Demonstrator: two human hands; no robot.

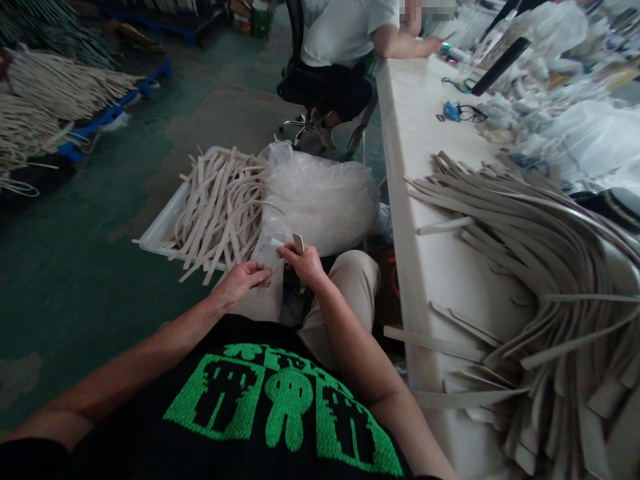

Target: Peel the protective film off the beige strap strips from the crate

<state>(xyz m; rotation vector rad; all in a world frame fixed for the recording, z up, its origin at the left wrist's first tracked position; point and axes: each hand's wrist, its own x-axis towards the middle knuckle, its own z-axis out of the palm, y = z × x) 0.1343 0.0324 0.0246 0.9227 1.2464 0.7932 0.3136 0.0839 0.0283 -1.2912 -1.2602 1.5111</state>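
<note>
The right hand's [306, 265] fingers [293, 254] are closed on a short pale strip [299, 242], pinching its lower part so that the squared end stands upright above the knuckles. The strip is held over the lap, well clear of the table's long side edge. It looks flat, thin and light, probably webbing or soft board. It should bend easily along its length and weigh next to nothing, so a pinch across the flat faces near one end seems the surest hold. A loose grip would likely let it droop or twist. The left hand [243, 280] lies just beside the right with its fingers curled down on clear film draped over the knee. I cannot tell whether they actually pinch the film. That film belongs to a puffy plastic bag [320, 200] just beyond the hands. The bag leans against a white tray [163, 230] on the floor [75, 280], and the tray is heaped with loose strips [220, 207] that spill over its near rim. At the right, a big pile [550, 267] of longer strips fans across the table [425, 273] and hangs over its near end. At the table's far end another person [345, 33] sits on a chair [300, 87], one forearm resting on the top.
</note>
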